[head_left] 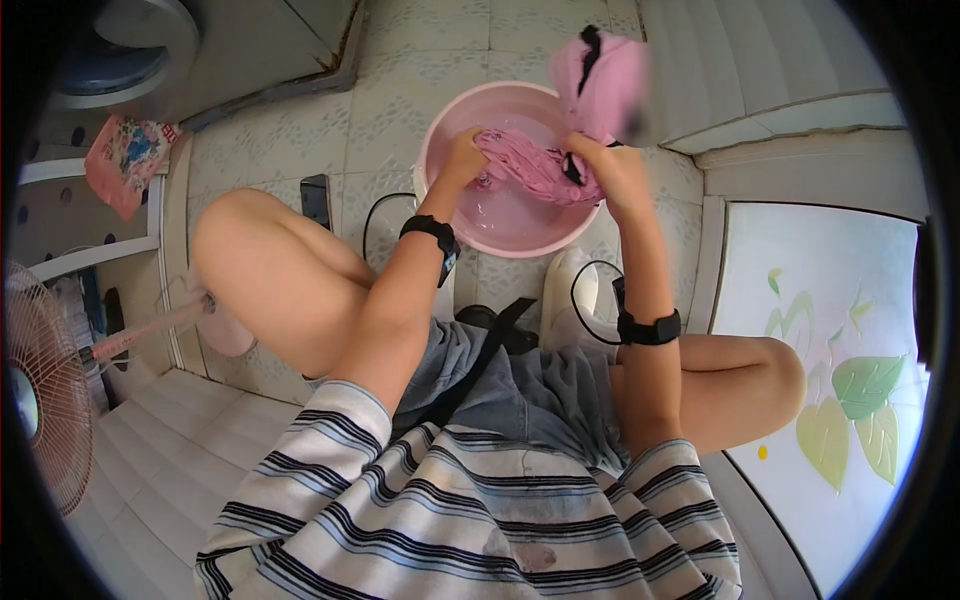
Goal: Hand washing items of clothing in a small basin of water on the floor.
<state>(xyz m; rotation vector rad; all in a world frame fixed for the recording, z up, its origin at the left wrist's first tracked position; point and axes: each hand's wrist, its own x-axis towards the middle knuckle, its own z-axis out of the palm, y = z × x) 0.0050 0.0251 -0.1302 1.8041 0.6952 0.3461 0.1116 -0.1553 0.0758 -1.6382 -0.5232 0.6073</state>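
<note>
A pink cloth garment (540,172) with black trim stretches between my two hands over a pink plastic basin (436,135) that holds water. My left hand (466,155) is closed on the garment's left end, near the basin's left side. At the right rim, my right hand (610,172) grips the bunched, twisted cloth. Another part of the pink cloth (605,85) flares up beyond my right hand, past the rim, and its edge is smeared by motion. My fingertips are partly hidden by the cloth.
A phone (316,203) lies on the tiled floor (400,75) left of the basin. White shoes (568,285) stand close to its near side. A pink fan (50,390) is at the left, a front-loading washer (125,55) at the far left. A leaf-patterned white panel (820,330) stands at the right.
</note>
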